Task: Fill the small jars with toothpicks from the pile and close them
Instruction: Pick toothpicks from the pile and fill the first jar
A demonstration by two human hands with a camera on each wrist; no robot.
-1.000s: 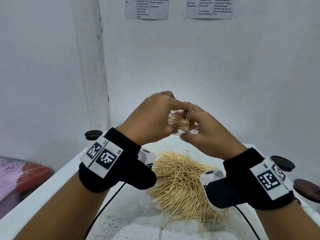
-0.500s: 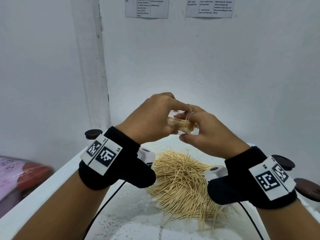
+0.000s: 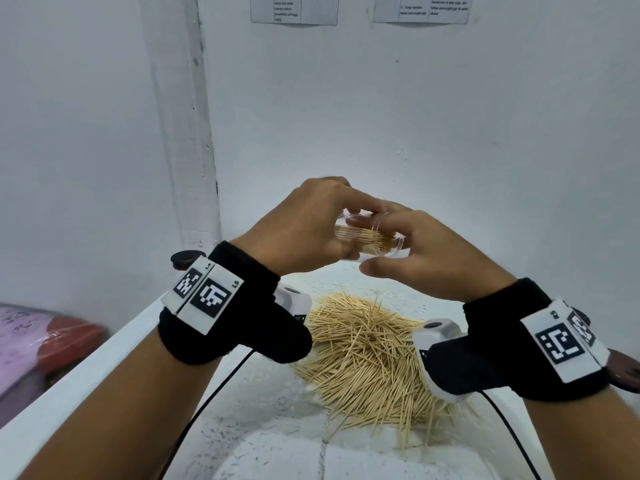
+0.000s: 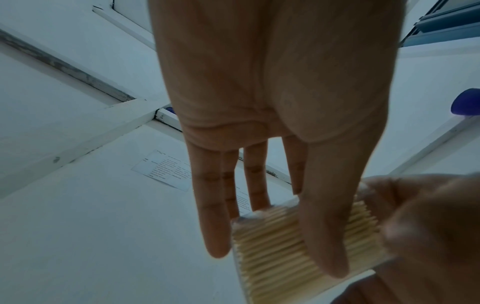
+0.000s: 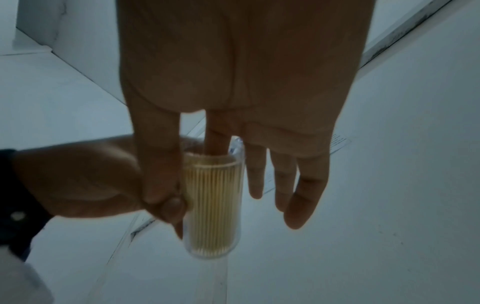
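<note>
A small clear jar (image 3: 372,239), packed with toothpicks, lies on its side in the air above the toothpick pile (image 3: 363,351). My left hand (image 3: 341,233) grips its closed end, thumb across the wall (image 4: 322,226) and fingers behind. My right hand (image 3: 370,247) is at the open mouth. Its straight index finger (image 5: 217,139) reaches into the jar (image 5: 211,205) against the toothpick tips. The right thumb (image 5: 158,164) lies along the outside beside my left thumb, and the other right fingers stick out straight.
The pile spreads over a white table (image 3: 104,368) set against a white wall. Dark round lids sit at the left edge (image 3: 183,259) and the right edge (image 3: 623,368). A pink and red bag (image 3: 41,341) lies off the table's left side.
Both hands stay together on the jar at about the same height. The right index finger has shifted slightly at the jar mouth.
</note>
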